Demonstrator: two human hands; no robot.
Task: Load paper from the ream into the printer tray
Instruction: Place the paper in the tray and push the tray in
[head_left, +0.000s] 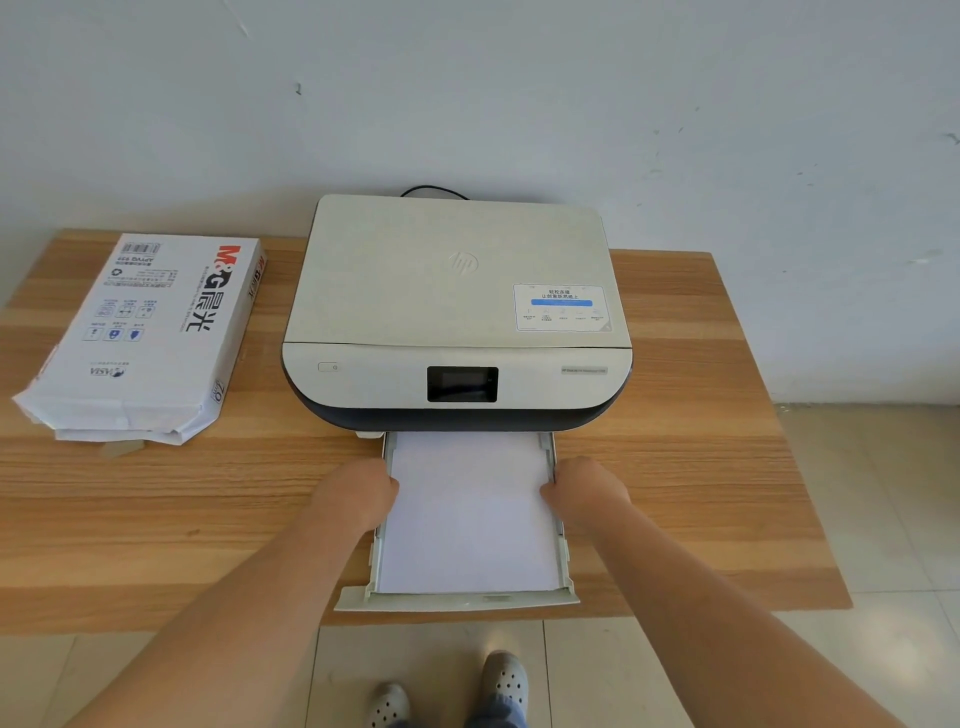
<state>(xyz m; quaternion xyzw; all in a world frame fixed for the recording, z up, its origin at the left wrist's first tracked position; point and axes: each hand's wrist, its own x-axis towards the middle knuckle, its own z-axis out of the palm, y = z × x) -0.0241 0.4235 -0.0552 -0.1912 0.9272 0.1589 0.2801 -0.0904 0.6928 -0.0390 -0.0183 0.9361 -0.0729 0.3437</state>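
Your left hand (358, 493) and right hand (584, 488) bracket the pulled-out printer tray (563, 558), one against each side wall, knuckles curled inward. Each hand looks closed against the tray's side guides at the paper's edges; whether the fingers actually pinch a guide cannot be told, since they are hidden beneath the knuckles. Between your hands lies the paper stack (467, 519), flat in the tray, its far end just beyond your fingers under the printer (457, 312). Well out past your left hand, the opened ream (150, 332) rests on the counter (701, 467), its torn end facing you. The step in hand appears to be squaring the stack and snugging the width guides. The next move likely calls for an even, two-sided push to slide the tray home without skewing the sheets.
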